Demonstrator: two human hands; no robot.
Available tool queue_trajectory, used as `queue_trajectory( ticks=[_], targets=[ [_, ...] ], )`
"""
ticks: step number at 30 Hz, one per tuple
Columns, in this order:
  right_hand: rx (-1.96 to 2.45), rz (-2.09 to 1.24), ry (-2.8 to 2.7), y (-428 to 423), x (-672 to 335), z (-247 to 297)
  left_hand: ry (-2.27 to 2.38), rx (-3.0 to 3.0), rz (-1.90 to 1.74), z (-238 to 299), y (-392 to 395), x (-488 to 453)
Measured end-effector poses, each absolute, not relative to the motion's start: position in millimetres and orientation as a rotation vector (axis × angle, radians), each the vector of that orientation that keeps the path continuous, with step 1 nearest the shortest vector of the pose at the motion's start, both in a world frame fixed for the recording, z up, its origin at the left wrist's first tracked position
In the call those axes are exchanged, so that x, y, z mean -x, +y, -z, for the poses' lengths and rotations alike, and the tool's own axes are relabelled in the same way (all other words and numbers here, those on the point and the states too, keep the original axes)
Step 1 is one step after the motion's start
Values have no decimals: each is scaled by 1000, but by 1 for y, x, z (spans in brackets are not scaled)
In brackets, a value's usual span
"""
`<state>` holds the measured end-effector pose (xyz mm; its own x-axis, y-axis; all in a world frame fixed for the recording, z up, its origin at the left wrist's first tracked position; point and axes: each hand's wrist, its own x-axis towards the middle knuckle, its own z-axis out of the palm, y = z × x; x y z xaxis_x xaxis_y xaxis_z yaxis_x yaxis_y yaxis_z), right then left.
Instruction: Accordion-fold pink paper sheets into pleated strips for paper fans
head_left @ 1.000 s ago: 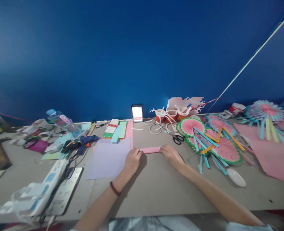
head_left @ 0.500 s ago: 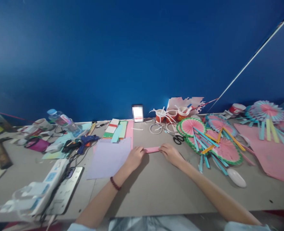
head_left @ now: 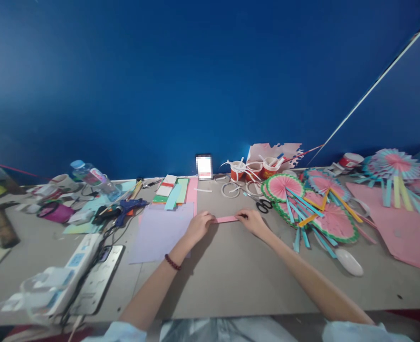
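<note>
A narrow pink paper strip (head_left: 226,219) stretches between my two hands over the middle of the table. At its left end, the closed fingers of my left hand (head_left: 200,225) grip it; a dark red bead bracelet (head_left: 173,262) circles that wrist. My right hand (head_left: 253,223) pinches the opposite end, fingers curled. Whether the strip is one layer or folded I cannot make out. Left of my left hand lies a lilac paper sheet (head_left: 162,232). Black-handled scissors (head_left: 264,205) rest just beyond my right hand.
Pleated watermelon-coloured paper fans (head_left: 333,221) and a white computer mouse (head_left: 349,262) lie to the right. On the left are a power strip (head_left: 76,270), a phone (head_left: 98,282), a blue glue gun (head_left: 128,209) and a water bottle (head_left: 96,180). A lit screen (head_left: 204,167) stands by the blue wall.
My hands have shifted slightly: the left a little left and up, the right slightly up. A bit more of the pink paper strip shows between them. Both still hold it.
</note>
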<state>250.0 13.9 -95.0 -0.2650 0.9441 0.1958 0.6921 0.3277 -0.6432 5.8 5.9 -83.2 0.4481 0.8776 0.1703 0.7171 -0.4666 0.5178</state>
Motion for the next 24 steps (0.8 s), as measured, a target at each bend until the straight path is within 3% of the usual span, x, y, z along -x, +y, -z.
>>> queue_trajectory(
  ticks=[11,24],
  targets=[
    [1491,-577,-2064,28,-248,102,1313,-2423,-661,91,4,-4],
    [1288,-598,-2306,16,-258,72,1366,-2625,-636,88,-7,-9]
  ],
)
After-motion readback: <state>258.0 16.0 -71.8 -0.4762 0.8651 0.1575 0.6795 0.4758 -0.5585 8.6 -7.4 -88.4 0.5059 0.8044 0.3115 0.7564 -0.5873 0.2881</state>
